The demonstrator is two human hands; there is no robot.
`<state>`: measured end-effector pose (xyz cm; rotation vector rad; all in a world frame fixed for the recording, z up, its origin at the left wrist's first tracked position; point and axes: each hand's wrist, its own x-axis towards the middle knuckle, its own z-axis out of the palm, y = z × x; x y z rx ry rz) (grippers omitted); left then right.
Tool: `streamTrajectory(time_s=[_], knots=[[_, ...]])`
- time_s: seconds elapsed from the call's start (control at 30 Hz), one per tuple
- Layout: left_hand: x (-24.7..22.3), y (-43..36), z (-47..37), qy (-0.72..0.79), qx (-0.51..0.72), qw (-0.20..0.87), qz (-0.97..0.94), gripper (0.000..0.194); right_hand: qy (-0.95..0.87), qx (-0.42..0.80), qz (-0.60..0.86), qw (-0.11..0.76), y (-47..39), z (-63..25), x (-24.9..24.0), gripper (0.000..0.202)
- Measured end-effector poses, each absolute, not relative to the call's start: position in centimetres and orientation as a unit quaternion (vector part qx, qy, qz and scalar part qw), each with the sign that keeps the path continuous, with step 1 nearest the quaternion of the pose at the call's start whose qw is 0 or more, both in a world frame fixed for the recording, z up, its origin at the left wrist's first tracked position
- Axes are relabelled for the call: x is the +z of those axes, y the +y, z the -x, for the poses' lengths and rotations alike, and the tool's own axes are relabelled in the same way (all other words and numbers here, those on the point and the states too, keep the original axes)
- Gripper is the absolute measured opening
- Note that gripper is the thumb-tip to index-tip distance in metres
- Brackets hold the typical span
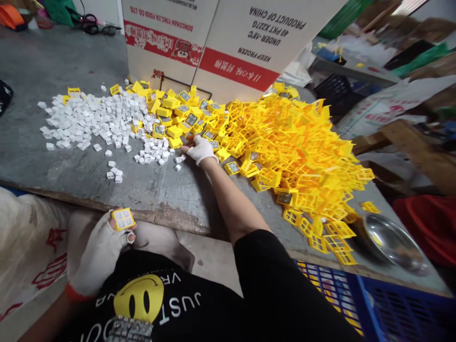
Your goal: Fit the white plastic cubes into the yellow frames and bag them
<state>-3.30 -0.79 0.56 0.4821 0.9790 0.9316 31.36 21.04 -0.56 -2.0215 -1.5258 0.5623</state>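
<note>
My left hand [101, 251], in a white fingerless glove with an orange cuff, is closed on a small yellow frame [123, 219] in front of the table edge. White square pieces fill its openings. My right hand [201, 149], also gloved in white, reaches over the table to the near edge of a heap of yellow cases [183, 110] with grey faces. Its thumb and a finger show apart, close to a yellow case [175, 142]; the other fingers are hidden. Loose white pieces [89, 118] spread to the left of this hand.
A large heap of empty yellow frames [295, 142] covers the table's right side. Behind stands a tall printed carton [213, 52]. A metal bowl [395, 242] sits at the right corner, above blue crates [402, 304]. Black scissors [94, 23] lie at the back left.
</note>
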Motion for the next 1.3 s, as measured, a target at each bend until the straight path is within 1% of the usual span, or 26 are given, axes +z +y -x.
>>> streamTrajectory(time_s=[0.1, 0.2, 0.23, 0.3, 0.37, 0.43, 0.6, 0.7, 0.77, 0.8, 0.83, 0.9, 0.97, 1.0, 1.03, 1.07, 1.13, 1.2, 1.23, 1.3], knots=[[2.2, -0.9, 1.9, 0.523, 0.471, 0.688, -0.176, 0.023, -0.571, 0.168, 0.773, 0.22, 22.8, -29.5, 0.4, 0.047], [3.6, -1.1, 1.2, 0.545, 0.463, 0.677, -0.173, 0.027, -0.574, 0.139, 0.789, 0.171, 23.1, -28.4, 1.3, 0.049], [3.8, -1.1, 1.2, 0.548, 0.464, 0.674, -0.172, 0.028, -0.576, 0.139, 0.787, 0.172, 22.6, -28.5, 1.6, 0.049], [3.6, -1.2, 1.6, 0.55, 0.467, 0.67, -0.172, 0.034, -0.585, 0.153, 0.77, 0.202, 20.4, -29.7, 1.7, 0.049], [3.1, -1.2, 2.0, 0.551, 0.469, 0.669, -0.172, 0.042, -0.603, 0.18, 0.741, 0.236, 16.7, -31.2, 1.4, 0.05], [2.6, -1.1, 2.1, 0.547, 0.464, 0.676, -0.171, 0.047, -0.623, 0.208, 0.711, 0.252, 12.2, -32.3, 0.6, 0.052], [2.3, -0.8, 0.8, 0.505, 0.456, 0.708, -0.188, 0.052, -0.636, 0.167, 0.729, 0.191, 2.5, -31.8, -1.1, 0.048], [2.4, -0.7, 0.2, 0.486, 0.451, 0.721, -0.204, 0.052, -0.635, 0.214, 0.711, 0.216, 0.6, -31.9, -0.6, 0.049], [2.4, -0.8, 0.1, 0.47, 0.445, 0.73, -0.219, 0.048, -0.665, 0.198, 0.683, 0.226, 1.2, -32.7, 0.3, 0.048], [2.4, -0.8, 0.2, 0.461, 0.443, 0.736, -0.223, 0.047, -0.696, 0.167, 0.666, 0.209, 1.8, -33.1, 0.8, 0.05], [2.4, -0.9, 0.2, 0.453, 0.44, 0.743, -0.222, 0.046, -0.734, 0.132, 0.643, 0.174, 2.7, -33.5, 1.2, 0.052], [2.5, -1.1, 0.2, 0.44, 0.428, 0.761, -0.212, 0.044, -0.802, 0.083, 0.587, 0.074, 4.5, -33.6, 1.9, 0.054], [2.7, -1.4, 0.2, 0.428, 0.407, 0.781, -0.201, 0.039, -0.84, 0.074, 0.537, -0.005, 5.8, -32.9, 2.2, 0.051], [2.8, -1.5, 0.1, 0.422, 0.402, 0.789, -0.195, 0.036, -0.852, 0.076, 0.518, -0.015, 6.0, -32.1, 2.3, 0.05], [2.8, -1.7, 0.0, 0.415, 0.404, 0.793, -0.19, 0.034, -0.862, 0.077, 0.501, 0.002, 5.9, -31.2, 2.4, 0.052], [2.7, -1.8, -0.1, 0.407, 0.41, 0.795, -0.187, 0.033, -0.871, 0.078, 0.484, 0.041, 5.6, -30.2, 2.6, 0.057], [2.3, -1.9, -0.2, 0.388, 0.426, 0.796, -0.185, 0.035, -0.878, 0.087, 0.444, 0.154, 4.2, -27.9, 3.1, 0.07], [1.8, -1.9, -0.2, 0.368, 0.433, 0.801, -0.186, 0.036, -0.878, 0.105, 0.398, 0.246, 2.7, -25.7, 3.9, 0.073], [1.5, -1.9, -0.1, 0.361, 0.433, 0.804, -0.188, 0.036, -0.877, 0.114, 0.38, 0.271, 2.2, -24.8, 4.2, 0.071], [1.1, -1.9, -0.1, 0.361, 0.436, 0.802, -0.193, 0.033, -0.879, 0.124, 0.358, 0.291, 1.6, -23.4, 4.7, 0.069]])
